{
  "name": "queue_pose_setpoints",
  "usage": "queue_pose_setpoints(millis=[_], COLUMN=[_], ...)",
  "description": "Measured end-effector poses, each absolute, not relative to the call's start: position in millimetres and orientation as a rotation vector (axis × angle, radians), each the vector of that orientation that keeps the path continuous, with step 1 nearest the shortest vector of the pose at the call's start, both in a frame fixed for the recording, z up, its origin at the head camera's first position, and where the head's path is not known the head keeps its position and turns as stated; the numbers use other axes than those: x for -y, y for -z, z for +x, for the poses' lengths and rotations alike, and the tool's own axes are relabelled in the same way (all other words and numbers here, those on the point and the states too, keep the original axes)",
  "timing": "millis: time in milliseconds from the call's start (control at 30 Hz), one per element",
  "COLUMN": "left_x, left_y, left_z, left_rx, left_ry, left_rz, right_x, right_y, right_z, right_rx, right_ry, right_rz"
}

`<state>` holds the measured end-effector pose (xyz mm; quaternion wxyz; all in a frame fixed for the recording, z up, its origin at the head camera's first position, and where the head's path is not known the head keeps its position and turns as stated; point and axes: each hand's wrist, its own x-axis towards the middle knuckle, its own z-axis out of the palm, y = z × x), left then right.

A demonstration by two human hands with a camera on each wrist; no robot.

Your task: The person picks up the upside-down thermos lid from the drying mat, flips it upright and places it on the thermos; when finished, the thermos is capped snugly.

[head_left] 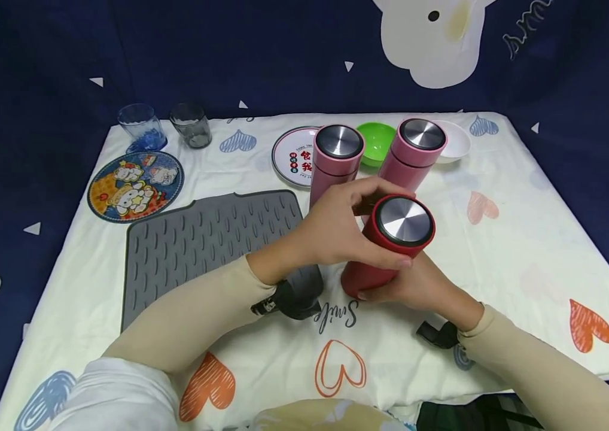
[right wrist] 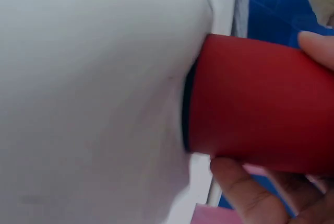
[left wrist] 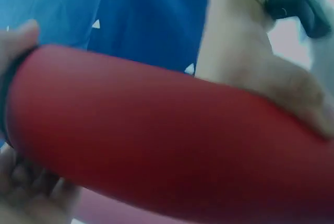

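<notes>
A red flask [head_left: 371,272] with a steel-topped lid [head_left: 404,220] stands tilted over the heart-print cloth [head_left: 498,251] at the table's centre. My left hand [head_left: 344,230] grips its upper part just under the lid, thumb in front and fingers behind. My right hand [head_left: 417,287] holds its lower body from the right. In the left wrist view the red flask [left wrist: 156,145] fills the frame, with the right hand [left wrist: 261,72] curled on it. The right wrist view shows the flask's base end [right wrist: 255,104] against the white cloth [right wrist: 94,98], with my fingers [right wrist: 245,192] under it.
Two pink flasks [head_left: 337,155] [head_left: 414,149] stand just behind the red one. A green bowl [head_left: 377,142], a white bowl [head_left: 457,142] and a printed plate [head_left: 294,155] lie behind them. At left are a grey ribbed mat [head_left: 202,239], a cartoon plate [head_left: 134,185] and two glasses [head_left: 142,126] [head_left: 191,124].
</notes>
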<state>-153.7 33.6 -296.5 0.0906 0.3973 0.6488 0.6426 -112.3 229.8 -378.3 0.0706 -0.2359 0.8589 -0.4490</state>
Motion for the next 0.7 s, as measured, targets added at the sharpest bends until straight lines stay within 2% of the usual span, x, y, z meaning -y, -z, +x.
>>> queue_pose_setpoints(millis=[300, 500, 700], left_x=[-37.2, -36.4, -5.9], left_y=[305.3, 307.4, 325.4], left_z=[-169.5, -161.4, -151.4], left_rx=[-1.562, -1.691, -1.959], left_ry=[-1.851, -1.792, -1.473], left_rz=[1.129, 1.141, 1.162], right_x=[-223.2, -226.0, -258.8], right_y=[357.8, 347.6, 348.6], right_z=[-102.3, -93.9, -99.1], right_rx=[-2.585, -2.605, -2.661], right_ry=[1.356, 1.386, 1.434], right_rz=[-0.671, -0.671, -0.6])
